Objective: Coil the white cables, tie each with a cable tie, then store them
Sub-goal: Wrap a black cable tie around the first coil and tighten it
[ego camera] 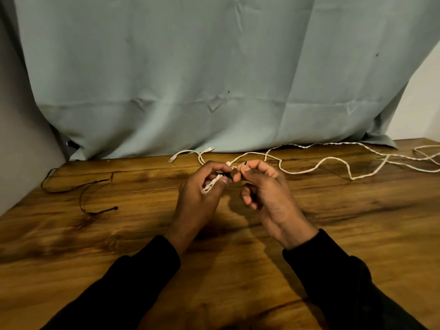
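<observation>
My left hand (202,194) grips a small bundle of coiled white cable (210,184) above the middle of the wooden table (119,234). A black cable tie (225,175) is wrapped at the bundle between both hands. My right hand (266,186) pinches the tie's free end with thumb and forefinger. A long white braided cable (333,163) trails loose from the hands to the right across the table. Another white cable (188,153) with flat plugs lies just behind my hands.
Thin black ties or cords (90,194) lie on the table's left side. A grey-green cloth (214,79) hangs behind the table's back edge. More white cable loops (426,151) sit at the far right edge.
</observation>
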